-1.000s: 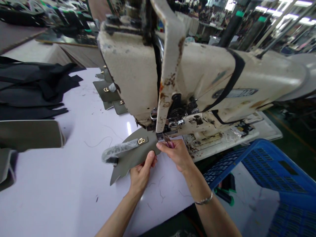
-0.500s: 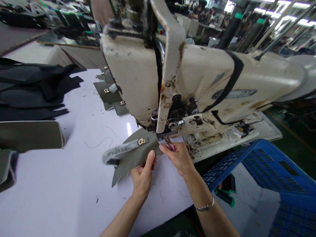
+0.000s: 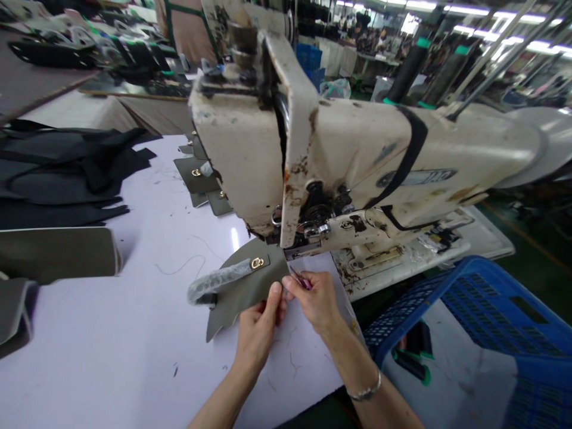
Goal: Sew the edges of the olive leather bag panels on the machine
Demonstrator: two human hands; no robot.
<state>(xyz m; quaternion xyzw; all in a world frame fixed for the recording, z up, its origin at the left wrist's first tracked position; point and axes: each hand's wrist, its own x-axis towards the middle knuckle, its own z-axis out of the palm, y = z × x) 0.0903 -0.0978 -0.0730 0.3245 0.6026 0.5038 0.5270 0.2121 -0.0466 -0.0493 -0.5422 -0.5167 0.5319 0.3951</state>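
An olive-green curved panel (image 3: 243, 298) lies on the white table, its right end beside the sewing machine's needle area. It carries a strap wrapped in clear plastic (image 3: 218, 280) and a gold buckle (image 3: 257, 263). My left hand (image 3: 261, 322) pinches the panel's lower right edge, thumb on top. Close against it, my right hand (image 3: 315, 298) has small pink-handled snips (image 3: 304, 282) in its grip, blades pointing up and left. Its thumb and forefinger meet at the panel's right edge; anything pinched between them is too small to make out.
The cream sewing machine (image 3: 357, 149) spans the centre and right. A blue crate (image 3: 482, 298) with thread spools stands at the lower right. Black fabric pieces (image 3: 58, 173) and olive panels (image 3: 58, 253) lie at left; buckled green pieces (image 3: 196, 182) lie behind the machine head.
My right hand has drawn slightly down and away from the needle area with the snips. The panel's right end now shows more fully. The camera view has shifted a little.
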